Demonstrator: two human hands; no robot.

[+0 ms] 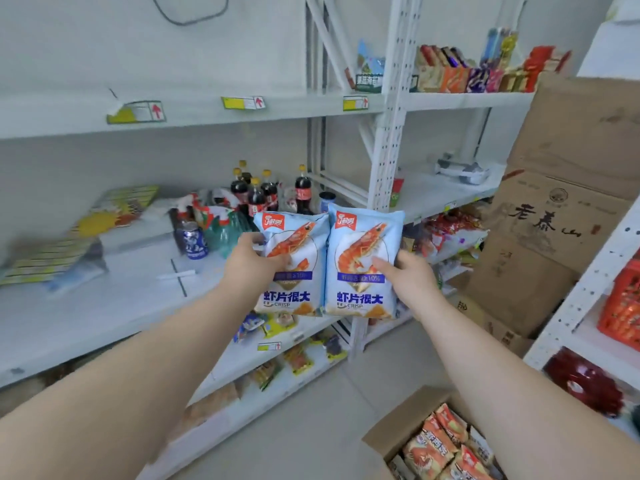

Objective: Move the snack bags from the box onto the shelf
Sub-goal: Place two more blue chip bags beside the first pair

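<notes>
Blue packs: left bag [292, 265] and right bag [363, 265], touching, each printed "CRISP" with a prawn, held up before the shelf [104, 306].
Left hand [252, 261]: fingers curled round left bag's 9 o'clock edge.
Right hand [412, 275]: grips right bag's 3 o'clock edge.
Box [398, 431]: 5 o'clock, holding orange bags [440, 445].

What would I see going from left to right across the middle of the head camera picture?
You would meet yellow striped packs → blue can → left hand → left shrimp crisp bag → right shrimp crisp bag → right hand → stacked cardboard boxes.
</notes>
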